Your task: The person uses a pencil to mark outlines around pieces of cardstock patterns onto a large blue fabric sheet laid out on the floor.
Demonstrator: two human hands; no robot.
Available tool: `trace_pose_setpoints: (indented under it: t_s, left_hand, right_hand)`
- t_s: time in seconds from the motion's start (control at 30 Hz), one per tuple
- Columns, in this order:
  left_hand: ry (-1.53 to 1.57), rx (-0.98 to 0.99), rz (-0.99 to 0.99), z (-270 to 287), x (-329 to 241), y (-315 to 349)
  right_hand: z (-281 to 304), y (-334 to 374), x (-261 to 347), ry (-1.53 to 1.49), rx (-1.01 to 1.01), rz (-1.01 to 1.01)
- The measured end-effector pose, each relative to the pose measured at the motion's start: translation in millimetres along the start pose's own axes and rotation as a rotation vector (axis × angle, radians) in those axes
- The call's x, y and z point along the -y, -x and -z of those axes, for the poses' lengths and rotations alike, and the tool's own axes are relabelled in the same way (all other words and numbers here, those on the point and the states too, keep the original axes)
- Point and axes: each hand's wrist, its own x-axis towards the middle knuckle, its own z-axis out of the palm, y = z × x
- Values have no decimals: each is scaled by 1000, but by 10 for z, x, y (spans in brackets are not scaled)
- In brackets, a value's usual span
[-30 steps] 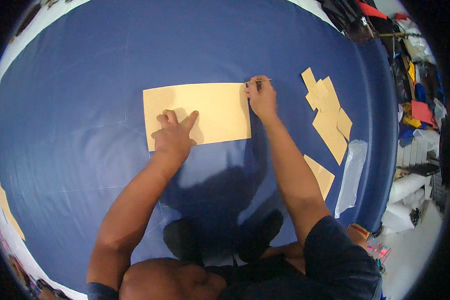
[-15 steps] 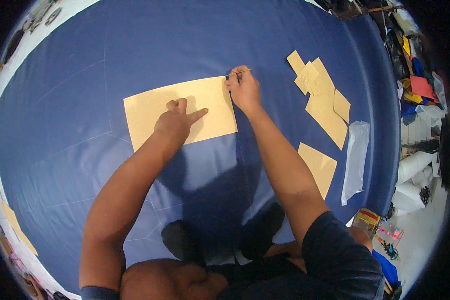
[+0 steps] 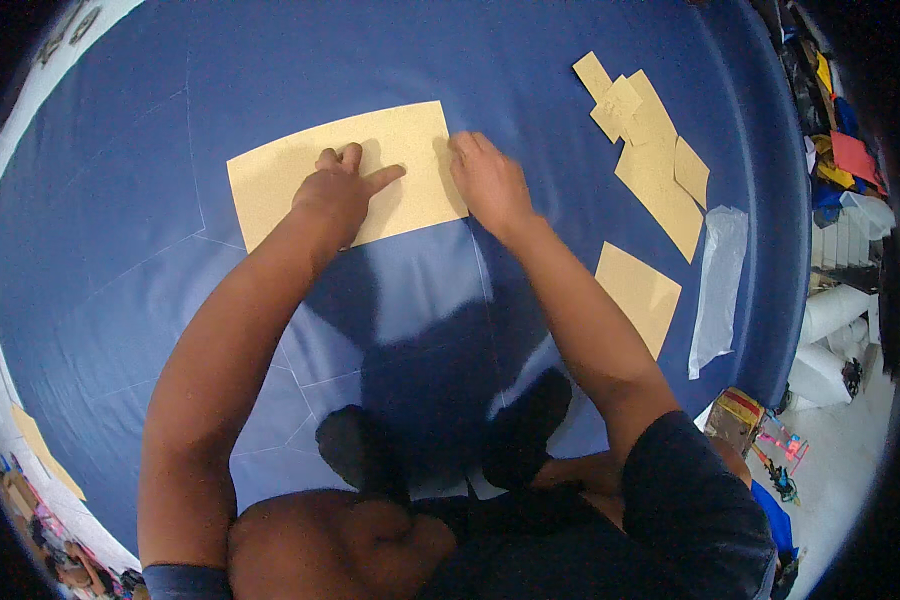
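A tan cardboard sheet [image 3: 410, 135] lies flat on the dark blue material [image 3: 420, 290]. My left hand [image 3: 335, 190] presses on the sheet near its middle, with its fingers spread. At the sheet's right edge, my right hand [image 3: 490, 185] is closed, its fingertips beside the edge, below the far right corner. The thin stick-like tool seen in this hand a moment ago is hidden by the fingers now. Thin pale lines run across the blue material, one of them extending toward me from the sheet's near right corner.
Several tan cardboard pieces [image 3: 660, 165] overlap on the right, with another tan piece [image 3: 640, 295] nearer my right forearm. A whitish translucent strip [image 3: 718, 290] lies beside them. Beyond the blue material's rolled right edge are white rolls [image 3: 830, 315] and mixed clutter. Another tan piece [image 3: 48, 455] lies far left.
My right hand has slid toward me along the sheet's right edge, from the far corner, and the thin tool has gone out of sight. My left hand stays on the sheet.
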Motion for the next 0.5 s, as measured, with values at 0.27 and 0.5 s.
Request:
trace_pose_setpoints:
  t_s: [0.27, 0.5]
  left_hand:
    - [29, -5, -4, 44, -15, 35]
    - [-1, -65, -27, -11, 54, 114]
  right_hand:
    - [168, 903, -71, -203, 81, -18]
    - [153, 788, 201, -444, -202, -86]
